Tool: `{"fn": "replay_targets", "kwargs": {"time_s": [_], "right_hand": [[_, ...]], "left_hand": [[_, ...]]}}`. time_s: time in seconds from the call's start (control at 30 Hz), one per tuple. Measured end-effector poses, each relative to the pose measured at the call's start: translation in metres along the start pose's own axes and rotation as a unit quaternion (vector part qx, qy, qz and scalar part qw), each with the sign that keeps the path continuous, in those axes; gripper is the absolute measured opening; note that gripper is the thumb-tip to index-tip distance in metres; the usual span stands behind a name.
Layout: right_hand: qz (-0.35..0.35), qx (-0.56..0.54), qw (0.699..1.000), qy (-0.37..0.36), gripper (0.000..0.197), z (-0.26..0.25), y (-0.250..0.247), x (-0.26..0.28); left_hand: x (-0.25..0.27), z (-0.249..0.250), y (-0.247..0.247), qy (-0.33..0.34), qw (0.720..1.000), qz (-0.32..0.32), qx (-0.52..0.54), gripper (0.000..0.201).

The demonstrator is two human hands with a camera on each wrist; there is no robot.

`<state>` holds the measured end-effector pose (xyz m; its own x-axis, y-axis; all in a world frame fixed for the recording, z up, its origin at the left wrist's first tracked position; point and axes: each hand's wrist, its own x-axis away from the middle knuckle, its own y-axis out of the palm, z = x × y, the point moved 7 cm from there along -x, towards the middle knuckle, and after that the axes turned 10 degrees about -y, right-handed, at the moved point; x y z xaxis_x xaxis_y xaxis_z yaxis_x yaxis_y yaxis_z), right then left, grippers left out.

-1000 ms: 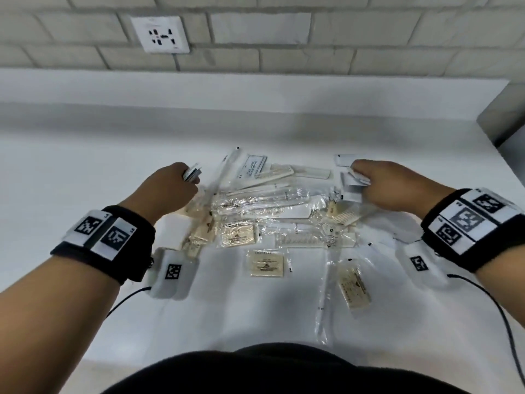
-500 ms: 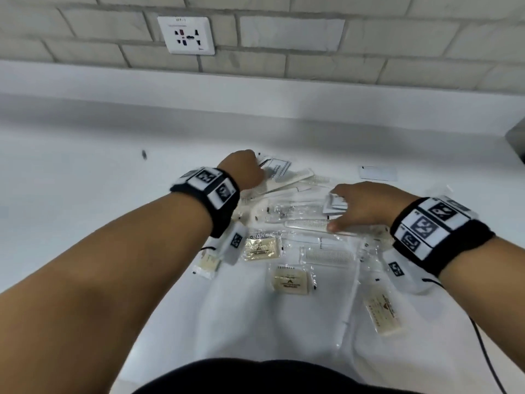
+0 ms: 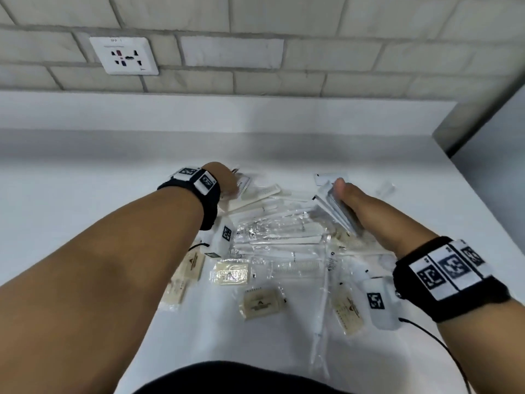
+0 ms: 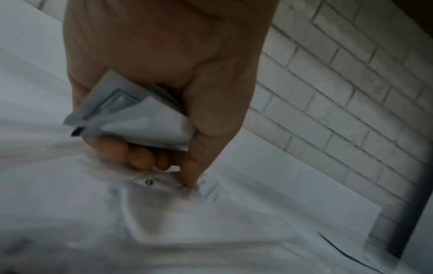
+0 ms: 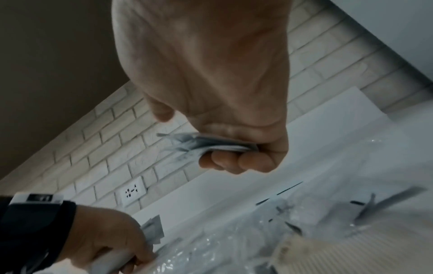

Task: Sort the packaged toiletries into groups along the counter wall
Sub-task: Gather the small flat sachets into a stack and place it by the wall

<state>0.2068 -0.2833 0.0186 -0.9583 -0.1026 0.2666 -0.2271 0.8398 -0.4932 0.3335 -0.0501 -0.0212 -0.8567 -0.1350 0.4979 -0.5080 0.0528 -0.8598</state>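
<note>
A heap of packaged toiletries [image 3: 278, 237] lies mid-counter: clear-wrapped combs and toothbrushes, cream soap packets [image 3: 262, 302], flat white sachets. My left hand [image 3: 224, 180] reaches over the heap's far left. It grips folded white sachets [image 4: 133, 118] in its curled fingers, and its fingertip presses another white sachet [image 4: 206, 185] on the counter. My right hand [image 3: 349, 203] is raised over the heap's right side and holds a thin stack of white sachets [image 3: 332, 206], which is seen edge-on [image 5: 211, 144] in the right wrist view. One more white sachet [image 3: 329, 177] lies behind it.
The white counter [image 3: 85, 209] runs to a low white upstand [image 3: 255, 115] under a brick wall with a power socket [image 3: 123, 55]. A grey panel [image 3: 488, 115] closes the right end. Cables from the wrist units trail near the front edge.
My left hand moved from the heap's near left to its far left edge, sachets still in its grip. My right hand lifted and turned, its stack now edge-up. The head view shifted nearer.
</note>
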Motion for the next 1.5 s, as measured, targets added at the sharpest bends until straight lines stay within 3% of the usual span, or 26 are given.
{"fn": "replay_targets", "kwargs": {"time_s": [0.1, 0.23, 0.37, 0.47, 0.53, 0.6, 0.67, 0.73, 0.8, 0.9, 0.93, 1.03, 1.1, 1.2, 1.3, 1.5], "right_hand": [[0.058, -0.004, 0.998, 0.01, 0.025, 0.002, -0.006, -0.006], [0.072, -0.03, 0.997, -0.004, 0.026, 0.001, -0.003, -0.011], [0.052, 0.009, 0.999, -0.001, 0.029, 0.004, 0.012, -0.004], [0.045, 0.033, 0.998, -0.001, 0.029, 0.014, 0.015, 0.007], [0.05, 0.029, 0.998, -0.007, 0.021, 0.021, 0.015, 0.014], [0.058, 0.032, 0.998, -0.011, 0.021, 0.026, 0.009, 0.022], [0.073, 0.032, 0.997, -0.013, 0.023, 0.029, 0.001, 0.025], [0.103, -0.008, 0.994, -0.033, 0.025, 0.025, -0.008, 0.024], [0.134, -0.078, 0.985, -0.081, 0.023, 0.01, -0.012, 0.02], [0.148, -0.2, 0.959, -0.137, 0.02, -0.023, -0.008, 0.008], [0.153, -0.216, 0.953, -0.146, 0.018, -0.033, -0.004, 0.003], [0.179, -0.237, 0.943, -0.149, 0.011, -0.049, 0.009, -0.006], [0.183, -0.278, 0.935, -0.124, 0.022, -0.048, 0.019, -0.007], [0.174, -0.302, 0.929, -0.125, 0.034, -0.047, 0.031, -0.003], [0.169, -0.262, 0.939, -0.143, 0.036, -0.051, 0.037, 0.004], [0.095, -0.228, 0.96, -0.133, 0.038, -0.035, 0.037, 0.016]], "left_hand": [[-0.007, -0.012, 0.0, -0.016, 0.997, 0.034, 0.062, 0.016], [-0.011, -0.017, 0.004, -0.03, 0.979, 0.069, 0.191, 0.039], [-0.009, -0.002, 0.005, -0.01, 0.991, 0.09, 0.099, 0.042], [-0.004, 0.004, 0.003, -0.006, 0.997, 0.063, 0.043, 0.045], [-0.001, 0.007, 0.005, 0.002, 0.999, 0.028, 0.026, 0.039], [-0.002, 0.004, 0.004, 0.005, 0.998, 0.01, 0.058, 0.02], [-0.005, -0.004, -0.008, 0.001, 0.988, 0.05, 0.145, 0.024], [0.006, -0.012, -0.028, 0.023, 0.932, 0.127, 0.339, 0.021], [0.028, -0.01, -0.037, 0.083, 0.846, 0.124, 0.512, 0.014], [0.073, 0.019, -0.021, 0.182, 0.75, -0.017, 0.636, 0.008], [0.088, 0.03, -0.013, 0.203, 0.706, -0.079, 0.674, 0.004], [0.123, 0.047, 0.009, 0.213, 0.547, -0.241, 0.773, 0.025], [0.135, 0.047, 0.016, 0.21, 0.492, -0.288, 0.794, 0.029], [0.143, 0.041, 0.024, 0.217, 0.466, -0.311, 0.799, 0.035], [0.144, 0.04, 0.035, 0.209, 0.493, -0.299, 0.79, 0.05], [0.145, 0.035, 0.04, 0.21, 0.468, -0.259, 0.818, 0.038]]}}
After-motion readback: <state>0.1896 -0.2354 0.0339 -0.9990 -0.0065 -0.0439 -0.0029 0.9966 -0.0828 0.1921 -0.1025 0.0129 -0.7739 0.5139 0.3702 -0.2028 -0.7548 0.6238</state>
